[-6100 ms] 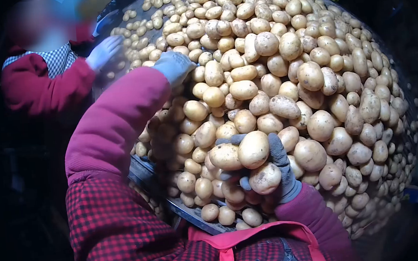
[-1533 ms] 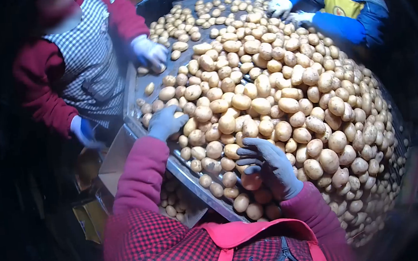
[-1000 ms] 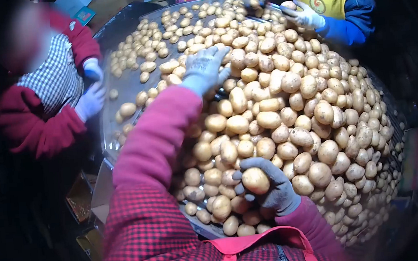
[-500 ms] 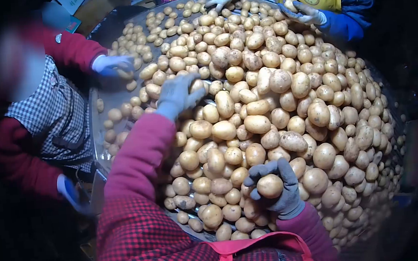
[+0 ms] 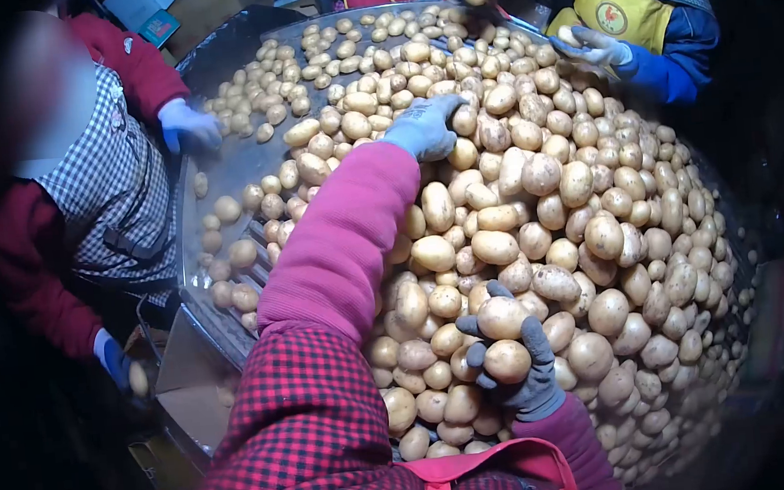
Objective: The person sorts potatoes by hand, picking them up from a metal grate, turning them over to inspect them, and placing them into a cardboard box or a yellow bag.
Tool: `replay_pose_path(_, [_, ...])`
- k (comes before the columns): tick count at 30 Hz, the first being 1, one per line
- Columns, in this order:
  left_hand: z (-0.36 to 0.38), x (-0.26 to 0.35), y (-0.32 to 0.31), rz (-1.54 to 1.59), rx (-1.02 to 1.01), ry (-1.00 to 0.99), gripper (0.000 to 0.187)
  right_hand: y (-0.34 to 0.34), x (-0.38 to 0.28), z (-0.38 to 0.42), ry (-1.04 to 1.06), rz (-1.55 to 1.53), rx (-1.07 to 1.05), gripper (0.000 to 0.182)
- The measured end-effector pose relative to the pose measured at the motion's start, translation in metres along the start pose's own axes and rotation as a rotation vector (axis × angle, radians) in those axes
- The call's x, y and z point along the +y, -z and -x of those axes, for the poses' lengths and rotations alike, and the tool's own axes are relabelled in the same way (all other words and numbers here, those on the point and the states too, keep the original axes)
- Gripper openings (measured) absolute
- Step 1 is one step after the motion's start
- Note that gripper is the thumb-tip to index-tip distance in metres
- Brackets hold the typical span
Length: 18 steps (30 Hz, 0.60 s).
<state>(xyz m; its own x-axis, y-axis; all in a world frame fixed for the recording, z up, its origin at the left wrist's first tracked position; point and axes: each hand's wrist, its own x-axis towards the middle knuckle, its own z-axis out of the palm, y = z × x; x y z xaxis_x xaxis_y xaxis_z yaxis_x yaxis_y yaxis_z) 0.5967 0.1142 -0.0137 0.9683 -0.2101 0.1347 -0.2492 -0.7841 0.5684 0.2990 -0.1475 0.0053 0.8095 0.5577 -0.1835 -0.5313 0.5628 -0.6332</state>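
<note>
Potatoes (image 5: pixel 603 238) lie in a large heap on a metal table. My left hand (image 5: pixel 424 130), in a grey glove, reaches across to the upper middle of the heap, its thumb and fingers around the near side of a potato (image 5: pixel 463 120). Low in the view, my right hand (image 5: pixel 536 376) is palm up in a grey glove. Its fingers curl round two potatoes, an upper one (image 5: pixel 502 317) and a lower one (image 5: pixel 507 361).
At the left, a person in a checked apron (image 5: pixel 115 175) has one gloved hand (image 5: pixel 189 127) by the table edge and the other low, beside a potato. Across the heap, a person in a yellow apron (image 5: pixel 617 6) holds potatoes. An open cardboard box (image 5: pixel 192 399) is at lower left.
My left hand has moved up and right across the heap. My right hand now holds two potatoes instead of one. The left person's upper hand has drawn back, and the far person's hand has lifted potatoes.
</note>
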Motion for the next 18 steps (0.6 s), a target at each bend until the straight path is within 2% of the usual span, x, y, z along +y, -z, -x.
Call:
replay_pose_path(2, [0.016, 0.011, 0.014, -0.026, -0.048, 0.149, 0.056, 0.008, 0.004, -0.003, -0.039, -0.43, -0.212, 0.064])
replay_pose_path(3, [0.032, 0.015, 0.023, 0.077, -0.056, 0.209, 0.049, 0.011, 0.007, 0.0, -0.048, -0.419, -0.137, 0.067])
replay_pose_path(4, [0.053, 0.026, 0.032, 0.191, -0.175, 0.314, 0.046, 0.014, 0.01, 0.002, -0.058, -0.407, -0.063, 0.071])
replay_pose_path(5, [0.073, 0.026, 0.023, 0.145, -0.063, 0.241, 0.043, 0.018, 0.013, 0.005, -0.069, -0.394, 0.011, 0.075])
replay_pose_path(6, [0.091, 0.025, 0.014, 0.097, 0.047, 0.164, 0.04, 0.011, 0.005, 0.001, -0.1, -0.531, -0.038, 0.078])
replay_pose_path(8, [0.126, 0.041, 0.028, 0.36, 0.243, 0.153, 0.038, -0.005, -0.003, -0.003, -0.079, -0.59, 0.012, 0.084])
replay_pose_path(9, [0.148, 0.061, 0.037, 0.524, 0.241, 0.094, 0.039, -0.002, -0.004, -0.002, -0.061, -0.412, 0.022, 0.09])
replay_pose_path(10, [0.168, 0.079, 0.044, 0.686, 0.244, 0.031, 0.039, -0.006, -0.006, -0.002, -0.042, -0.383, 0.05, 0.089])
replay_pose_path(11, [0.183, 0.091, 0.044, 0.666, 0.172, -0.094, 0.044, -0.015, -0.009, -0.002, -0.023, -0.356, 0.079, 0.088])
replay_pose_path(12, [0.193, 0.101, 0.041, 0.643, 0.097, -0.222, 0.049, -0.021, -0.009, -0.003, 0.001, -0.328, 0.108, 0.088])
replay_pose_path(14, [0.207, 0.122, 0.027, 0.857, -0.199, -0.284, 0.048, -0.02, -0.001, -0.003, 0.055, -0.098, 0.207, 0.081])
replay_pose_path(15, [0.208, 0.132, 0.025, 0.774, -0.143, -0.397, 0.047, -0.017, 0.002, -0.003, 0.084, 0.02, 0.258, 0.077])
replay_pose_path(16, [0.199, 0.126, 0.026, 0.718, -0.095, -0.364, 0.047, -0.014, 0.005, -0.002, 0.11, 0.135, 0.316, 0.073])
replay_pose_path(18, [0.16, 0.098, 0.035, 0.605, -0.011, -0.29, 0.047, -0.011, 0.0, 0.003, 0.046, 0.168, 0.297, 0.066])
